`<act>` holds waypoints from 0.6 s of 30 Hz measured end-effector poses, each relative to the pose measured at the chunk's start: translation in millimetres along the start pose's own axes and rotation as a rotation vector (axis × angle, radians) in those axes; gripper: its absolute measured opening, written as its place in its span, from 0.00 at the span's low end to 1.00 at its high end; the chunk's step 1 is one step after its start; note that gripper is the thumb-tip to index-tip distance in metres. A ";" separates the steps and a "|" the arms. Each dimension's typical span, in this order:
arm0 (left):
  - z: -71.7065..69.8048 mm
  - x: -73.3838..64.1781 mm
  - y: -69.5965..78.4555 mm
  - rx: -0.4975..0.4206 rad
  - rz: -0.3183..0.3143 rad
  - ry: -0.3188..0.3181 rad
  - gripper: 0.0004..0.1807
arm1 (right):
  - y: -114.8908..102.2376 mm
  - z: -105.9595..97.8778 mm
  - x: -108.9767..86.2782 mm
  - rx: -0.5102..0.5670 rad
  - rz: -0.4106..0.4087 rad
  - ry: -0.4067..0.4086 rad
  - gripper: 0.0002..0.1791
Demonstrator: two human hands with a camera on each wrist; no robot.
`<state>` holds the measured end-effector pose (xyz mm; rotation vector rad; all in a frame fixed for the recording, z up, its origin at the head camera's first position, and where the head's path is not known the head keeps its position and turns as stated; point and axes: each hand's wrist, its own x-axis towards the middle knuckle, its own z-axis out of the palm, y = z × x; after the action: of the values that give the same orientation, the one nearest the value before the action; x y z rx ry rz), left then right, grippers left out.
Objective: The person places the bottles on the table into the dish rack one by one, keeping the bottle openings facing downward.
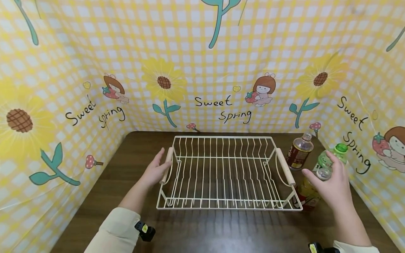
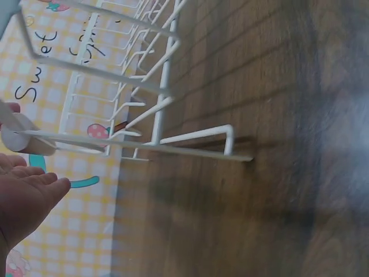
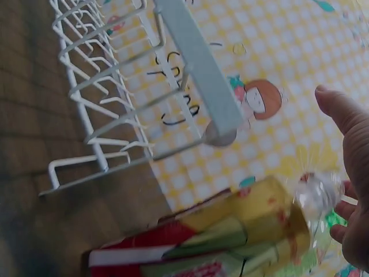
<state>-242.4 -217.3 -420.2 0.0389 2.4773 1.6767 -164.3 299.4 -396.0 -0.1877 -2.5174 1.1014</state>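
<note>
A white wire dish rack (image 1: 221, 208) with wooden handles stands on the table. My left hand (image 1: 157, 170) is at its left handle (image 1: 169, 158), fingers extended and thumb tip right at the wood. In the left wrist view the left hand (image 2: 26, 196) has its fingers loosely stretched beside the handle end. My right hand (image 1: 336, 182) is spread, thumb apart from the fingers, beside the rack's right handle (image 1: 285, 167). In the right wrist view its fingertips overlap the clear neck of a bottle of yellow drink (image 3: 230, 231), which stands near the rack's right front corner.
A dark-labelled bottle (image 1: 299, 154) stands behind the yellow drink, right of the rack. Near it is a green-capped bottle (image 1: 341, 149), partly hidden by my right hand. Yellow checked cloth (image 1: 202, 63) hangs along the back and both sides of the brown table (image 1: 202, 232).
</note>
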 end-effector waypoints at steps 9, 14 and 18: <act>4.9 5.4 -7.9 -0.115 0.028 -0.026 0.40 | 28.8 7.2 -15.8 0.130 0.097 0.059 0.56; 8.3 6.0 -9.7 -0.144 0.029 -0.019 0.39 | 40.2 17.0 -21.2 0.170 0.092 0.078 0.59; 7.4 4.2 -12.7 -0.154 0.019 -0.014 0.39 | 47.0 25.0 -24.1 0.166 0.118 0.068 0.61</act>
<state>-244.7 -214.8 -435.2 0.0571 2.3369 1.8628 -153.6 308.0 -452.8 -0.3252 -2.3673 1.3209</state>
